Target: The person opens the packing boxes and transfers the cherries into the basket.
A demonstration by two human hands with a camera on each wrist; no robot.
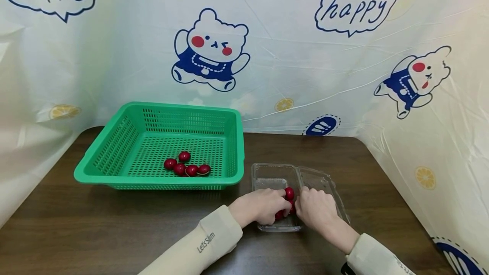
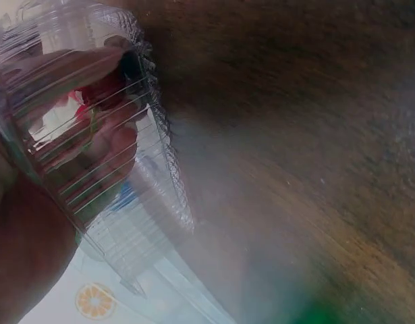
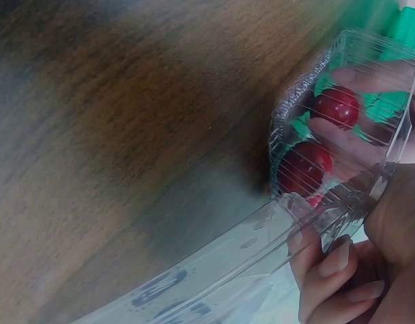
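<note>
A clear plastic clamshell box (image 1: 267, 174) stands on the table with its lid (image 1: 317, 178) folded out to the right. Inside it lie a few red cherries (image 1: 289, 193), partly covered by fingers. My left hand (image 1: 261, 208) reaches into the box, and its fingers (image 3: 349, 143) close about a cherry (image 3: 337, 106), seen through the clear wall in the right wrist view. Another cherry (image 3: 304, 167) lies beside those fingers. My right hand (image 1: 318, 208) grips the box at the edge between tray and lid, fingertips (image 3: 337, 260) curled on the plastic.
A green perforated basket (image 1: 158, 180) stands at the back left of the brown table (image 1: 114, 232), with several red cherries (image 1: 179, 169) near its front right. A printed curtain (image 1: 282, 63) hangs behind and along both sides.
</note>
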